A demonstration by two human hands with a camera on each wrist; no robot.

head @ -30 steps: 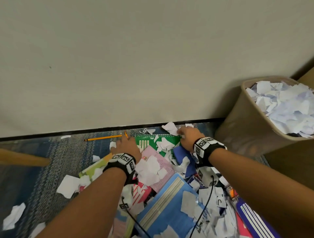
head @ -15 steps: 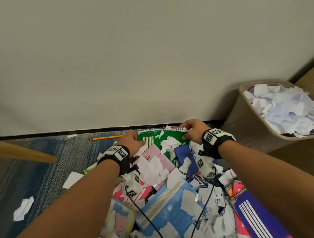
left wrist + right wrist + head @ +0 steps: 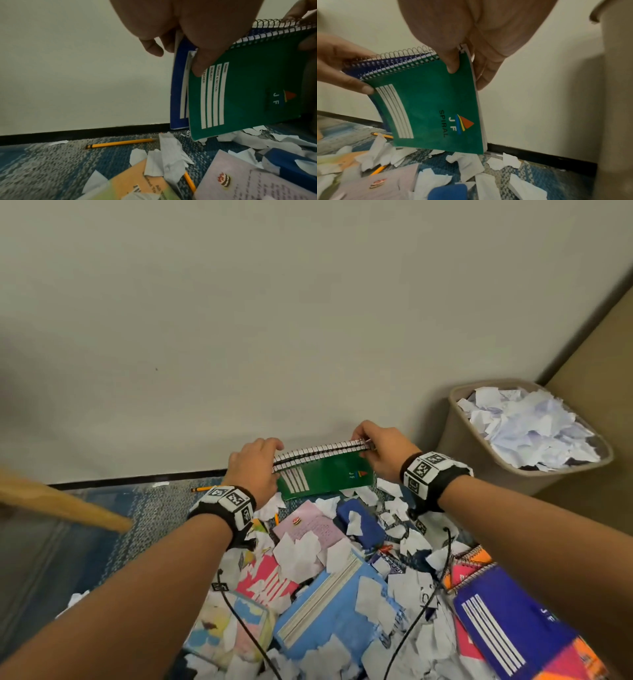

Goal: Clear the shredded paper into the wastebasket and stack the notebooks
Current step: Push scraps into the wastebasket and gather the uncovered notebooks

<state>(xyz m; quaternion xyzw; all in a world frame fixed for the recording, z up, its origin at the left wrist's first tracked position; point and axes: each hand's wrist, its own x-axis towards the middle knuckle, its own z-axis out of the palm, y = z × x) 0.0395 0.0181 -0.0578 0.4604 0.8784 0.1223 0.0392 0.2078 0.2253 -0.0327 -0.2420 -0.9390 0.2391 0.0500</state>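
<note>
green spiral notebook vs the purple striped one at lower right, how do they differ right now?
The green notebook is held off the floor, standing on edge, spiral up; the purple notebook lies flat on the floor. The left hand and right hand grip the green one's top corners; nobody touches the purple one. The green cover is bare; paper scraps overlap the purple one's edge. Both are spiral-bound, with white name lines.

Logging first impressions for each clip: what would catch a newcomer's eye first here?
Both hands, left hand and right hand, hold a green spiral notebook upright by its coil edge, a blue notebook behind it. Below lie shredded paper and more notebooks; the wastebasket at right is heaped with paper.
</note>
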